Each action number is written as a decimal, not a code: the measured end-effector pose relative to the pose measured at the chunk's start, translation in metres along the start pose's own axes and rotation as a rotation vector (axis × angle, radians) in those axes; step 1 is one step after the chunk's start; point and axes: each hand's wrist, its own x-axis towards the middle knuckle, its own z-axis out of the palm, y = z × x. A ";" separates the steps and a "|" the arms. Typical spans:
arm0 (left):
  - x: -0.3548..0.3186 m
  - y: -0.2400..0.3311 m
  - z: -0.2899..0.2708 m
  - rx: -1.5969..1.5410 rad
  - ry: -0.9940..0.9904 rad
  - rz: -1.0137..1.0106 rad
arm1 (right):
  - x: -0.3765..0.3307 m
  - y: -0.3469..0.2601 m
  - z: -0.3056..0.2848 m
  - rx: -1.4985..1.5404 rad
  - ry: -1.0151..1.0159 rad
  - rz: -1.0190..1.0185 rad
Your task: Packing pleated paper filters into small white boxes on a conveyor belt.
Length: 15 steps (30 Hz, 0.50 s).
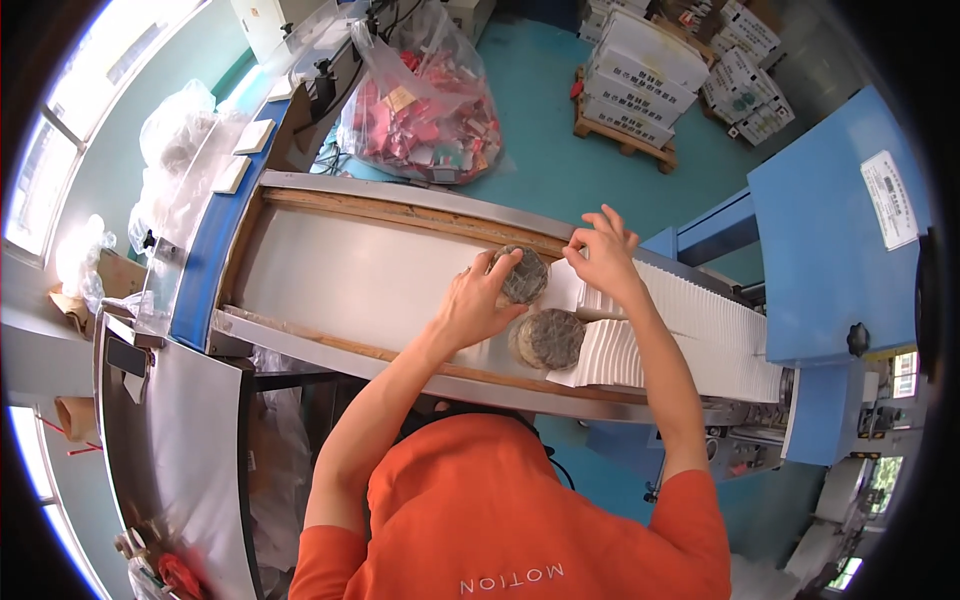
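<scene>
My left hand (475, 305) is wrapped round the farther of two round, dark grey weights (525, 277), which look like cylinders wrapped in clear tape. The nearer weight (550, 338) stands just right of that hand's thumb, against the front row of white folded cards (610, 352). My right hand (605, 255) is raised over the left end of the farther row of white cards (690, 300). Its fingers are bent and apart, and nothing shows in them. Both rows stand on edge, packed close, in a long pale trough (340, 265).
Wooden strips and metal rails (380, 202) edge the trough. A blue machine (840, 220) stands at its right end, a blue belt (205, 270) with white pieces at its left. Beyond are a clear bag of red scraps (425, 110) and boxes (640, 80) on a pallet.
</scene>
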 end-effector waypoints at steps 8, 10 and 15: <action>0.041 0.012 0.008 -0.015 -0.178 0.164 | 0.004 0.010 0.014 -0.187 0.099 0.112; 0.042 0.010 0.013 -0.025 -0.153 0.221 | 0.003 0.009 0.009 -0.161 0.121 0.138; 0.007 0.017 0.034 -0.465 -0.105 -0.064 | -0.027 0.003 -0.014 0.129 0.495 0.117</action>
